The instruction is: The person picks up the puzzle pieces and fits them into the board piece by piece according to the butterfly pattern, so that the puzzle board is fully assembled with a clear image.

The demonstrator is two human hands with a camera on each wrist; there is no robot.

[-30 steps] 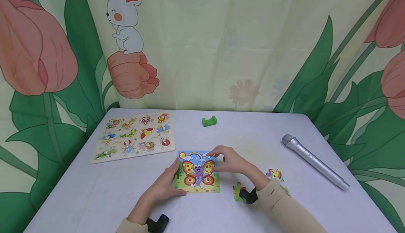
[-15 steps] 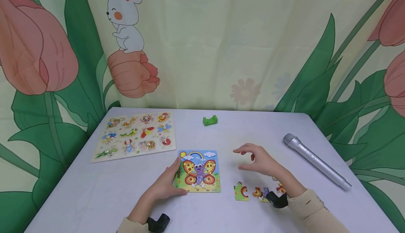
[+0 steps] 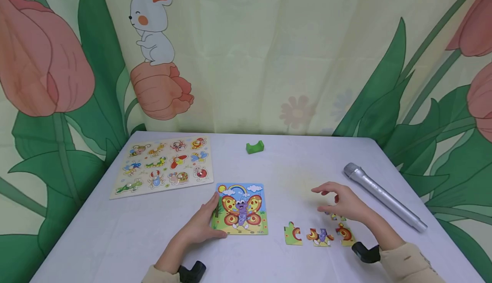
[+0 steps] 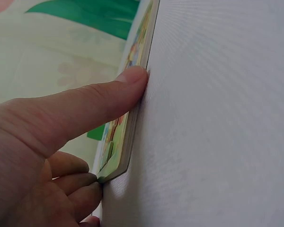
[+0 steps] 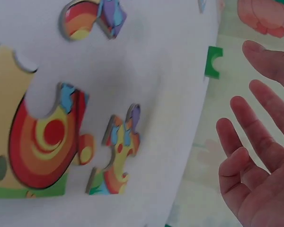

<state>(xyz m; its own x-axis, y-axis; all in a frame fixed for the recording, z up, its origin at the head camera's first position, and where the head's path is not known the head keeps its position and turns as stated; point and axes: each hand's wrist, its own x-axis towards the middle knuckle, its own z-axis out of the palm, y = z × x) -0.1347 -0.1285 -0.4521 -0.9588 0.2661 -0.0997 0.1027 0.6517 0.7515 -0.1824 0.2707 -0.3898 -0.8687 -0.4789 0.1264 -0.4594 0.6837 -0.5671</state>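
In the head view, my left hand (image 3: 200, 224) holds a square butterfly jigsaw board (image 3: 243, 197) at its near-left corner. Its thumb presses the board's near edge in the left wrist view, with curled fingers at the corner. My right hand (image 3: 346, 201) hovers over the right side, fingers spread and nothing between them. Below it lie loose jigsaw pieces: a green one (image 3: 292, 235), a purple and orange one (image 3: 320, 237), and an orange swirl one (image 3: 345, 234). Another piece (image 5: 117, 158) shows fully in the right wrist view; the hand partly covers it in the head view.
A wooden insect puzzle board (image 3: 166, 164) lies at the back left of the white table (image 3: 246, 261). A small green block (image 3: 255, 147) sits at the back middle. A silver microphone (image 3: 384, 197) lies on the right. A printed curtain (image 3: 246, 61) hangs behind the table.
My right hand has left the butterfly board and moved right and slightly toward me, over the loose pieces, uncovering some of them. My left hand has stayed at the board.
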